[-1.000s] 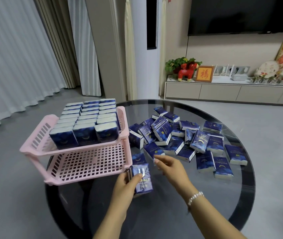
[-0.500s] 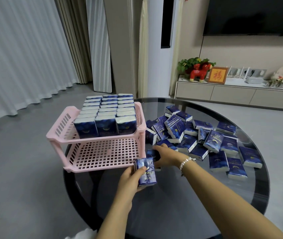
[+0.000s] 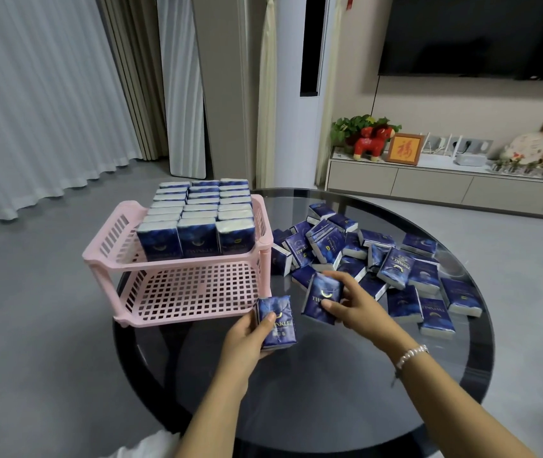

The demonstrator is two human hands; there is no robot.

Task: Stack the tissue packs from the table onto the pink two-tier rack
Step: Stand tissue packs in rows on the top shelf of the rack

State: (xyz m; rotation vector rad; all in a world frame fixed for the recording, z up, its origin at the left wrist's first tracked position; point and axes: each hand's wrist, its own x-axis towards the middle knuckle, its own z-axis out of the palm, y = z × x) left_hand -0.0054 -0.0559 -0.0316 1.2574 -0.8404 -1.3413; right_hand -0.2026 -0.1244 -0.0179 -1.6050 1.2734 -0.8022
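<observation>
Gathering step, judging by both hands loaded. Left hand (image 3: 247, 335) clamped on a pack (image 3: 276, 322) at the rack (image 3: 104, 256) front corner; right hand (image 3: 353, 305) fingers (image 3: 329, 304) pinching a second pack (image 3: 321, 300) off the pile (image 3: 362, 256) at 2 o'clock. Next, probably: into the bare lower tier (image 3: 190, 289), upright, rows tight. Top tier full. Tabletop (image 3: 329, 375) near edge cut off; pile's buried packs hard to count.

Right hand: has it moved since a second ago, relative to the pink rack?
Yes. The right hand now grips a dark blue tissue pack, lifted out of the pile, slightly farther from the pink two-tier plastic rack.
</observation>
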